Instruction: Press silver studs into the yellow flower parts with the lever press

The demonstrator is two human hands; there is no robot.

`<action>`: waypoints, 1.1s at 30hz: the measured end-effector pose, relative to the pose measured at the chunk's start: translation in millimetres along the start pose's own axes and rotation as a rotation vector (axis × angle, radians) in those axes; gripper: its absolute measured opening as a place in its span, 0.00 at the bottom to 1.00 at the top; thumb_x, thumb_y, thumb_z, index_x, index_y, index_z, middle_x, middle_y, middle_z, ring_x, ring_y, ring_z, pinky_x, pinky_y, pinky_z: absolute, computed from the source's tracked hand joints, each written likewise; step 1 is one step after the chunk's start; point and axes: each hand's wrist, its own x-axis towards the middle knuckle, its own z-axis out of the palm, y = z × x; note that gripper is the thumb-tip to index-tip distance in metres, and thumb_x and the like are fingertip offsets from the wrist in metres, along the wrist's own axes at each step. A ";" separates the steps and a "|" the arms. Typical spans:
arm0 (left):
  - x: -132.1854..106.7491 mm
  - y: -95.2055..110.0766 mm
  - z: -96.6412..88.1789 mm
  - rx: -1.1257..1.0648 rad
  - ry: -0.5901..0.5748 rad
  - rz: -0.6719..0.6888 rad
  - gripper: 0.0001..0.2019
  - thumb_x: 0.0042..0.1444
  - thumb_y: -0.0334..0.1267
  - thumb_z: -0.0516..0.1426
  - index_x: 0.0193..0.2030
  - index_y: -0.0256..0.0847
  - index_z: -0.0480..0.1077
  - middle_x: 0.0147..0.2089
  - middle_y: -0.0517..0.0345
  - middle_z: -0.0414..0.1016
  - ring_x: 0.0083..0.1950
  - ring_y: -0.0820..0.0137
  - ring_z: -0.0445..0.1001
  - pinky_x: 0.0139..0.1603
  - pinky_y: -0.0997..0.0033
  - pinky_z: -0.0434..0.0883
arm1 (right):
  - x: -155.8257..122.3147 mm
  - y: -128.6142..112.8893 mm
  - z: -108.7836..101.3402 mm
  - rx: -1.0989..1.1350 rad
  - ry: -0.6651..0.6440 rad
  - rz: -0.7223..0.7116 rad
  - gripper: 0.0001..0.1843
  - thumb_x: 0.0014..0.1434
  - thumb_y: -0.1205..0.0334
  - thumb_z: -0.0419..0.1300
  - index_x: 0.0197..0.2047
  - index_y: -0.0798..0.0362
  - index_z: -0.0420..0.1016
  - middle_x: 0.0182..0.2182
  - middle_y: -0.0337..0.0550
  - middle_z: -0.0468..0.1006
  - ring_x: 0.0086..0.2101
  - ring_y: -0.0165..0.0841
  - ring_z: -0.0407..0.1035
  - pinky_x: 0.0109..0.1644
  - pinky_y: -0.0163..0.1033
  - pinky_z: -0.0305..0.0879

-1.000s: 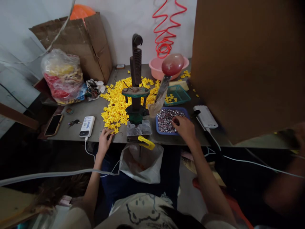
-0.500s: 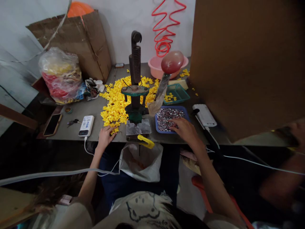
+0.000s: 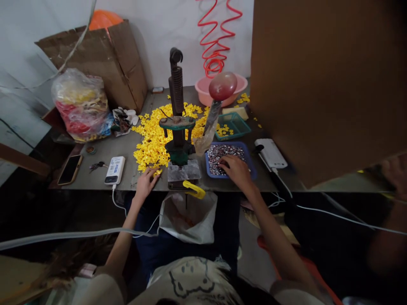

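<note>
My left hand [image 3: 146, 183] rests at the table's front edge, thumb and forefinger closed about a small yellow plastic piece [image 3: 157, 173]. Just beyond it spreads a heap of similar yellow pieces [image 3: 149, 146]. Over a blue tray [image 3: 252, 163] of small shiny silvery pieces [image 3: 219, 154], my right hand [image 3: 237, 170] has its fingers curled down together; whatever is between the fingertips is too small to make out. Between my hands stands a dark green hand press [image 3: 178, 146] with a flat metal base plate [image 3: 184, 170]. Its lever, wrapped in clear plastic, ends in a red ball knob [image 3: 223, 86].
A yellow hook-shaped part [image 3: 194, 189] sits at the edge above an open white sack [image 3: 190, 224]. Behind the tray are a green basket [image 3: 238, 123] and pink basin [image 3: 203, 93]. A large cardboard sheet [image 3: 318, 84] blocks the right. Power bank [image 3: 115, 170] and phone [image 3: 70, 169] lie left.
My left hand has moved right, towards the press base, with a yellow piece at its fingertips. My right hand has shifted left within the tray, and its fingers have drawn together. The view has shifted slightly.
</note>
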 end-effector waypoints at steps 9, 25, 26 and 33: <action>9.4 3.3 15.8 -0.019 0.062 -0.058 0.16 0.67 0.42 0.49 0.54 0.40 0.73 0.48 0.47 0.76 0.47 0.61 0.75 0.48 0.66 0.71 | 6.8 9.4 11.1 0.035 0.026 0.053 0.05 0.62 0.64 0.58 0.36 0.53 0.75 0.38 0.46 0.79 0.39 0.38 0.72 0.41 0.39 0.61; -18.8 2.1 8.5 -0.223 0.293 -0.055 0.06 0.62 0.40 0.57 0.40 0.40 0.72 0.42 0.53 0.76 0.44 0.64 0.74 0.48 0.65 0.70 | 15.1 6.0 17.4 0.130 0.064 0.062 0.02 0.59 0.65 0.58 0.35 0.53 0.71 0.33 0.45 0.78 0.35 0.38 0.72 0.38 0.39 0.61; -19.4 1.6 9.0 -0.237 0.285 -0.058 0.07 0.62 0.40 0.57 0.42 0.40 0.72 0.42 0.53 0.76 0.44 0.64 0.74 0.49 0.64 0.70 | 14.9 6.7 18.7 0.131 0.075 0.059 0.02 0.59 0.65 0.58 0.35 0.53 0.71 0.33 0.45 0.78 0.35 0.38 0.72 0.38 0.39 0.61; -15.8 -11.1 19.4 -0.333 0.253 -0.074 0.22 0.58 0.39 0.59 0.59 0.40 0.65 0.43 0.53 0.75 0.44 0.65 0.74 0.49 0.63 0.71 | 15.1 7.6 20.6 0.143 0.076 0.057 0.02 0.59 0.65 0.58 0.35 0.52 0.71 0.33 0.46 0.78 0.35 0.39 0.72 0.39 0.40 0.62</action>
